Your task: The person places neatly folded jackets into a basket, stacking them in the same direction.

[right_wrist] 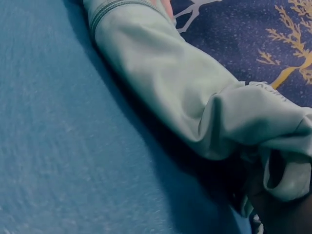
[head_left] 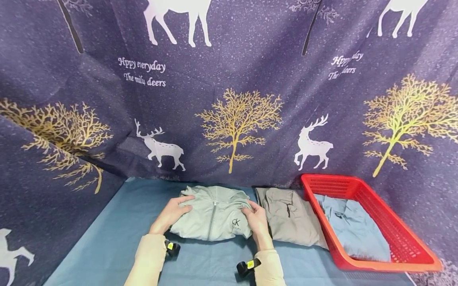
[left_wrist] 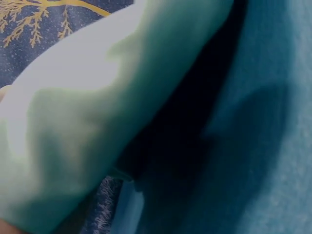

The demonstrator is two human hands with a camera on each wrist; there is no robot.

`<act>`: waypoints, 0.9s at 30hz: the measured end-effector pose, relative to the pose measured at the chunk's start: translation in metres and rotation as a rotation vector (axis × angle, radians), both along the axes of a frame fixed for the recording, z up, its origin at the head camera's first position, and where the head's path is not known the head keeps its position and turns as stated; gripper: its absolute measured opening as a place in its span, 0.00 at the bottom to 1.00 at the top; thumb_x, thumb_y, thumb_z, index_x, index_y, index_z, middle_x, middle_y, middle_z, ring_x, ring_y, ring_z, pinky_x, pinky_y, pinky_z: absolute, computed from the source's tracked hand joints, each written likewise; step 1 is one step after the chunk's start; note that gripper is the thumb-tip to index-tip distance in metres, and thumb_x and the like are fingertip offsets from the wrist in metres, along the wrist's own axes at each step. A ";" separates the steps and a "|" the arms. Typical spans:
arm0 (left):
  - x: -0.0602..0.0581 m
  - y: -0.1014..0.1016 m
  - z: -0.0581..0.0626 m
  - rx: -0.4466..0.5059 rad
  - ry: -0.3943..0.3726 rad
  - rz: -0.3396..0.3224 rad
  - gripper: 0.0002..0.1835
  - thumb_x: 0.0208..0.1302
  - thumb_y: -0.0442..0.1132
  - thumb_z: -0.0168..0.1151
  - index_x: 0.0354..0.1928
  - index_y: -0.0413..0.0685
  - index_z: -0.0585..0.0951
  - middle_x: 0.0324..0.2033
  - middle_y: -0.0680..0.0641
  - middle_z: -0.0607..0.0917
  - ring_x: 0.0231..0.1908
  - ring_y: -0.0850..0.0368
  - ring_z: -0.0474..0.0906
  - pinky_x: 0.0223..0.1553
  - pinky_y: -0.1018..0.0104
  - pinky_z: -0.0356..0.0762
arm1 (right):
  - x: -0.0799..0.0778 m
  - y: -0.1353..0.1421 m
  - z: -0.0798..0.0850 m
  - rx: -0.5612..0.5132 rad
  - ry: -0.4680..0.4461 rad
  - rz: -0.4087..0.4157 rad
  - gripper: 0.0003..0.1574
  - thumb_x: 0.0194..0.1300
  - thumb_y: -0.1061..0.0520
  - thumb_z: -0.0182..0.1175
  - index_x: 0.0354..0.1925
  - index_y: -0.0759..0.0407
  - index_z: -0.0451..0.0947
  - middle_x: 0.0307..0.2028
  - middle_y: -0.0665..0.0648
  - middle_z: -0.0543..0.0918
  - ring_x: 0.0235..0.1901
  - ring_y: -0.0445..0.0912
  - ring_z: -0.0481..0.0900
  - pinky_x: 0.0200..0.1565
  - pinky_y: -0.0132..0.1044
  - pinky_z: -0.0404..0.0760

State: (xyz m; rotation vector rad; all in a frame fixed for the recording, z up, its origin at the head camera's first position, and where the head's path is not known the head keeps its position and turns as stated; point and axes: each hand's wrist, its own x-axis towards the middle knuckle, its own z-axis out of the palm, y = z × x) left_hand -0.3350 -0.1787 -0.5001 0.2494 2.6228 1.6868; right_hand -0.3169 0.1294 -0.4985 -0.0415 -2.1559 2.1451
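A pale green zip-up jacket (head_left: pixel 223 220), folded into a bundle with its zipper at the front and a dark CK print, lies on the blue cloth. My left hand (head_left: pixel 173 214) grips its left side, thumb on top; the fingers' far ends are partly hidden by fabric. On the opposite side my right hand (head_left: pixel 256 218) holds the right edge between thumb and fingers. Seen close in the left wrist view, the jacket's near edge (left_wrist: pixel 97 112) bulges over a dark shadow. The right wrist view shows its creased fabric (right_wrist: pixel 161 78) with the zipper at upper left.
A folded grey-brown garment (head_left: pixel 293 222) lies right of the jacket, against a red plastic basket (head_left: pixel 397 214). Inside the basket is a folded light blue garment (head_left: pixel 358 232). Behind the blue cloth (head_left: pixel 118 238) hangs a dark curtain (head_left: pixel 250 63) printed with deer and trees.
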 end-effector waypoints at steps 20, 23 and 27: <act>0.014 0.009 0.030 -0.065 0.061 0.007 0.22 0.65 0.39 0.64 0.61 0.56 0.80 0.62 0.49 0.76 0.67 0.48 0.64 0.63 0.46 0.62 | 0.009 0.006 0.021 0.018 0.039 -0.028 0.29 0.63 0.66 0.61 0.62 0.70 0.72 0.45 0.64 0.84 0.36 0.43 0.83 0.37 0.31 0.80; 0.016 0.011 0.034 -0.103 0.090 0.013 0.21 0.64 0.39 0.64 0.60 0.57 0.81 0.61 0.49 0.77 0.65 0.48 0.66 0.63 0.47 0.63 | 0.011 0.008 0.025 0.006 0.034 -0.020 0.29 0.63 0.66 0.60 0.62 0.71 0.71 0.44 0.65 0.85 0.34 0.44 0.83 0.35 0.32 0.80; 0.018 0.013 0.039 -0.125 0.130 0.008 0.21 0.64 0.39 0.63 0.60 0.56 0.81 0.61 0.48 0.78 0.64 0.47 0.68 0.62 0.48 0.65 | 0.017 0.009 0.037 -0.012 0.047 -0.005 0.29 0.62 0.67 0.60 0.62 0.72 0.72 0.42 0.65 0.85 0.33 0.43 0.84 0.34 0.32 0.80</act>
